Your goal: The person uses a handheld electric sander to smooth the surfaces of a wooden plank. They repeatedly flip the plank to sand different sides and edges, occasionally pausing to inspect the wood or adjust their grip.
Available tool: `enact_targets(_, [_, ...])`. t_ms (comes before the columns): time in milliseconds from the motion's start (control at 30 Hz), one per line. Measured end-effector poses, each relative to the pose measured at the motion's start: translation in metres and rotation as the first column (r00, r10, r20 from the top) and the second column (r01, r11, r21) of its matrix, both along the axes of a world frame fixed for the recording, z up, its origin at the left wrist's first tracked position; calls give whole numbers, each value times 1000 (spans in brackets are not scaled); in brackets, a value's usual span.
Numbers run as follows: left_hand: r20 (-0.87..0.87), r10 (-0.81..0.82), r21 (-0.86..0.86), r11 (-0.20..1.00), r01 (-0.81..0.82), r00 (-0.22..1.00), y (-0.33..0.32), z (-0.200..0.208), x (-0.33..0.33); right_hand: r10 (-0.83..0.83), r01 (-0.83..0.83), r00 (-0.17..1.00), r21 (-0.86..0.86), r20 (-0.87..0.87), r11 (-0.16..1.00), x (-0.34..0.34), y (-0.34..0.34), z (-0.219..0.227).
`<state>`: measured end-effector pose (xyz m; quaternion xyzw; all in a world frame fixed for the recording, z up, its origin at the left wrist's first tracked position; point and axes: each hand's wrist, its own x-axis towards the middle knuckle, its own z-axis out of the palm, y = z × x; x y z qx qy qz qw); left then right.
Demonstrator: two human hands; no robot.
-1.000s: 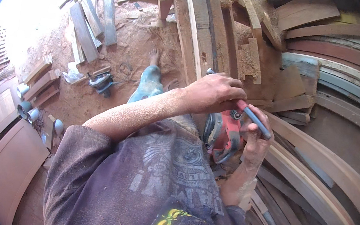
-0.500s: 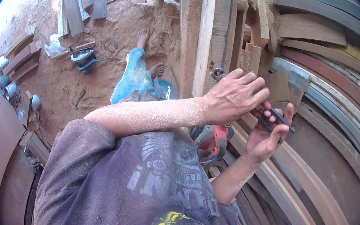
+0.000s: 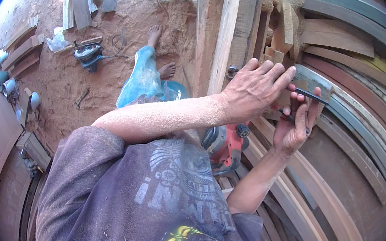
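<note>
My left hand (image 3: 257, 87) reaches across to the right with its fingers bent down, closed on a slim dark stick (image 3: 312, 95) with a reddish end. The stick points right, its outer part passing by the fingertips of my right hand (image 3: 293, 128). That hand is turned palm up, its fingers curled around a second short dark piece (image 3: 302, 127). Whether the two dark pieces are joined cannot be made out. Below my left wrist sits a red and black power tool (image 3: 228, 146), partly hidden by my forearm and shirt.
Long boards (image 3: 332, 205) lie stacked on the right, with more planks (image 3: 351, 84) at the upper right. Upright timber (image 3: 225, 37) stands ahead. On the dirt floor at left are a blue power tool (image 3: 88, 54) with a cord and wooden offcuts (image 3: 23, 54).
Both hands have moved slightly up and to the right. The dark stick has swung up nearer to level and spread from the lower dark piece.
</note>
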<state>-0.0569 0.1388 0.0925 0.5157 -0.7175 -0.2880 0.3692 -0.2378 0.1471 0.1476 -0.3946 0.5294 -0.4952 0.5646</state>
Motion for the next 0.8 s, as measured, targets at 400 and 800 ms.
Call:
enact_targets(400, [5,104,-97,990,-103,995,-7,-25,-18,-313,326,867,33,389,945,43,-22,-1])
enact_targets(800, [-95,143,34,990,-140,985,-18,-11,-16,-284,281,896,58,342,958,41,-74,-12])
